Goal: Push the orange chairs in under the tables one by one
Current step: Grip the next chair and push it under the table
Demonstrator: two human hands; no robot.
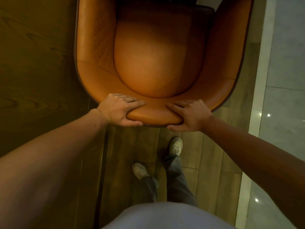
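Note:
An orange leather tub chair point(156, 63) fills the upper middle of the head view, seen from straight above, its rounded seat cushion inside a curved shell. My left hand point(118, 109) grips the top rim of the backrest on the left, fingers over the inside and thumb on the outside. My right hand point(189, 115) holds the same rim a little to the right in the same way. A dark table edge point(203, 7) shows at the top, just above the seat's front; the chair's legs are hidden.
A wooden panel surface point(36, 63) runs close along the chair's left side. Plank flooring point(214, 154) lies under my feet point(175, 146). A pale strip and glossy stone tiles point(283, 80) border the right.

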